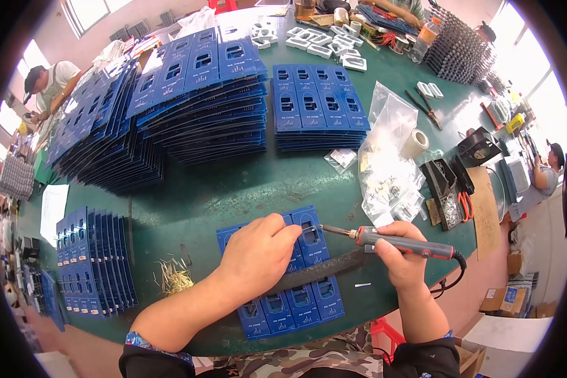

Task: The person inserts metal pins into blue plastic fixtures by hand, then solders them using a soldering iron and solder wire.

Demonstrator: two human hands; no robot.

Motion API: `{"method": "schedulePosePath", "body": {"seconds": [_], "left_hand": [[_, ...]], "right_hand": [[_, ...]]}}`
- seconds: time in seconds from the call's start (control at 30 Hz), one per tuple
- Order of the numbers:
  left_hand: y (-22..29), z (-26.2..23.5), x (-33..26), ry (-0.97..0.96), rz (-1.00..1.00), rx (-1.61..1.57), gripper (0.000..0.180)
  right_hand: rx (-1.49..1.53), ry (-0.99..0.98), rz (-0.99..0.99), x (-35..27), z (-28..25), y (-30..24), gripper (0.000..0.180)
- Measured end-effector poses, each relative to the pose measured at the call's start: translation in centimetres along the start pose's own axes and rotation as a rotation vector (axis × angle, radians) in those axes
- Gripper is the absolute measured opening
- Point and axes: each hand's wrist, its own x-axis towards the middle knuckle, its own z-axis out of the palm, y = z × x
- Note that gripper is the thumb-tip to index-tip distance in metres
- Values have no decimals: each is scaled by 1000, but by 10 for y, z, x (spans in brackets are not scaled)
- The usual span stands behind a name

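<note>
My right hand grips a grey and red soldering iron, its tip pointing left to a cut-out in a blue circuit board panel on the table. Just left of the tip, my left hand is closed in a pinch over the panel. A short, thin, silvery end, apparently solder wire, shows at its fingertips and meets the cut-out near the tip. A dark flat strip lies across the middle of the panel. My left hand and forearm hide the panel's left part.
Tall stacks of blue panels and a lower stack stand behind. More panels stand at left, beside cut gold pins. Plastic bags, a black parts tray and pliers lie right. Co-workers sit around.
</note>
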Motion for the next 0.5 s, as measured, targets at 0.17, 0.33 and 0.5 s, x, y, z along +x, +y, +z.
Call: {"method": "schedulePosePath", "body": {"seconds": [0.17, 0.33, 0.5], "left_hand": [[2, 0, 0, -10, -2, -9, 15], [2, 1, 0, -21, -5, 0, 15], [1, 2, 1, -38, -2, 10, 15]], "right_hand": [[26, -24, -11, -1, 3, -3, 18], [13, -40, -10, -1, 1, 0, 18], [18, -45, 17, -1, 3, -2, 19]]}}
